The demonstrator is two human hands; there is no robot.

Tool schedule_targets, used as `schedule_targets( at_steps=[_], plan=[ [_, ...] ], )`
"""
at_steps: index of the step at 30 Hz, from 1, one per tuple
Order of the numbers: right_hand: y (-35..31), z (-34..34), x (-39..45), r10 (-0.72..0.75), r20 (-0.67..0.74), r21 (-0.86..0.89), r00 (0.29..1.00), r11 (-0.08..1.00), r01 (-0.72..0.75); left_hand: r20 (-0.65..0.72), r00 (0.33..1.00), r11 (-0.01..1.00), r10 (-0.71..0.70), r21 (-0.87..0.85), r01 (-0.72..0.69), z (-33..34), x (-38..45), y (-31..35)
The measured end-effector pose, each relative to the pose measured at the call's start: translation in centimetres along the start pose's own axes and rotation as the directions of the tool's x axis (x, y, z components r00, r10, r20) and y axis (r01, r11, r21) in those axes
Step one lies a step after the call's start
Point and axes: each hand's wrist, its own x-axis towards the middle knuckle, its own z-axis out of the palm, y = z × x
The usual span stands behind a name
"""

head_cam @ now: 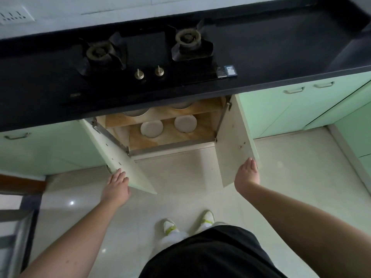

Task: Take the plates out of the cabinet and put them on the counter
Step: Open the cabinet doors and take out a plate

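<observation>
Two plates (151, 128) (185, 123) laid flat, side by side on lower cabinet (170, 144) shelf, frame centre; far rims hidden by upper shelf. Door edges touched by left hand (116, 186), right hand (247, 176), fingers extended.

Kitchen seen from above: pale glossy tiled floor (200, 177) with a light reflection, mint-green cupboard fronts (281, 111) with metal handles, a two-burner gas hob (144, 55), and a grey wall (80, 7) bearing a socket plate (15, 16).
</observation>
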Motion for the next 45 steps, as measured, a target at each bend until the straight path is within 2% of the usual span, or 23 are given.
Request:
schedule_targets(
  at_steps=[6, 13, 18, 28, 36, 45],
  plan=[
    [-2.3, -1.4, -0.6, -0.183, -0.187, 0.118, 0.965, 0.971, 0.207, 0.037, 0.999, 0.999, -0.03, 0.042, 0.029, 0.9, -1.3, -1.7],
    [-8.7, -5.2, -3.7, -0.341, -0.312, 0.213, 0.887, 0.884, 0.415, -0.003, 0.999, 0.998, -0.045, -0.051, 0.044, 2.8, -4.7, -4.9],
    [-13.7, -8.1, -6.6, -0.337, -0.372, 0.25, 0.865, 0.861, 0.443, 0.03, 0.994, 0.993, -0.103, -0.047, 0.104, 4.1, -7.4, -8.6],
    [-21.0, -12.8, -11.1, -0.379, -0.477, 0.212, 0.793, 0.826, 0.522, 0.126, 0.976, 0.982, -0.176, -0.038, 0.183, 5.8, -10.9, -15.8],
    [-21.4, -14.5, -11.5, -0.334, -0.503, 0.221, 0.797, 0.842, 0.492, 0.116, 0.965, 0.97, -0.236, -0.04, 0.242, 5.8, -10.8, -17.6],
    [-20.5, -15.8, -10.6, -0.275, -0.538, 0.266, 0.797, 0.842, 0.469, -0.007, 0.992, 0.986, -0.128, -0.104, 0.127, 3.0, -7.4, -14.5]
  ],
)
